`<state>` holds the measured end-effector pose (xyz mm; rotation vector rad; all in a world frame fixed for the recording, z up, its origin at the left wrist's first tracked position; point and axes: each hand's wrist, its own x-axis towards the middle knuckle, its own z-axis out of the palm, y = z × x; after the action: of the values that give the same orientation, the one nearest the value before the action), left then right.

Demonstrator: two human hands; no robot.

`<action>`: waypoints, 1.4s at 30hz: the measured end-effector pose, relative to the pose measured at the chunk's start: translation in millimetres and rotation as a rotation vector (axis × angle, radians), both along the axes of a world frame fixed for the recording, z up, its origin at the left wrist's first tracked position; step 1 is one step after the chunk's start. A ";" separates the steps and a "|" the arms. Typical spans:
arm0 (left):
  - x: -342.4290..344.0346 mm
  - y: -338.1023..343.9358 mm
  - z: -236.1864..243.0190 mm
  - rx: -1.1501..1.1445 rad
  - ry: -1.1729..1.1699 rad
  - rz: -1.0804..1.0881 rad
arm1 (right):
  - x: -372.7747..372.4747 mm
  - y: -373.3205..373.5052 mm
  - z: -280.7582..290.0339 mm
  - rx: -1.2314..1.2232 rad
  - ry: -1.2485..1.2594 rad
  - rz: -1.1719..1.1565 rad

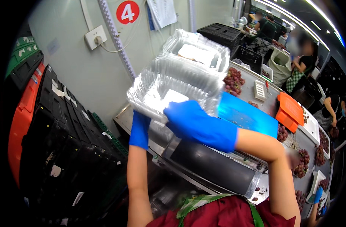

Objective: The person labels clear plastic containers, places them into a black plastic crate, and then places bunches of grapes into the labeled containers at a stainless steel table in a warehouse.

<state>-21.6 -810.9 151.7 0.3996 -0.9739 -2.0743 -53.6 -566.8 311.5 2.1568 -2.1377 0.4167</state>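
A clear plastic container (139, 89) with ribbed walls, seemingly one of a stack, is held up in front of me, blurred by motion. A pale patch shows on its bottom. My right hand (188, 123), in a blue glove, is closed on its near wall, fingers curled. My left hand (140, 130), also blue-gloved, is under the container's near left corner; its fingers are hidden behind the plastic. Just beyond, another clear container (173, 47) has a white paper-like piece inside. To the right, a blue sheet (246, 113) lies on the metal table.
Black crates (63, 151) stand stacked at my left. Red grapes (233, 81) lie along the table near an orange basket (290, 111) and a small white tray (260, 90). A dark flat panel (212, 162) is at the near edge. Several people work farther back; a co-worker's gloved hand (318, 195) shows lower right.
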 end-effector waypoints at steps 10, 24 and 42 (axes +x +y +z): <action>45.7 -9.6 -119.6 -0.198 -0.417 0.588 | -1.3 -169.2 -89.6 -0.088 -0.111 -0.032; 71.5 -5.2 -126.6 -0.069 -0.375 0.463 | 4.4 -169.6 -166.8 -0.014 -0.172 0.051; 50.6 224.3 -11.8 -0.615 -0.466 0.900 | -25.5 9.6 -126.0 -0.660 -0.388 0.147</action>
<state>29.0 -586.6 139.9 0.8187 -1.3161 -0.8328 -79.2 -557.2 185.5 1.9347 -1.6298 1.4187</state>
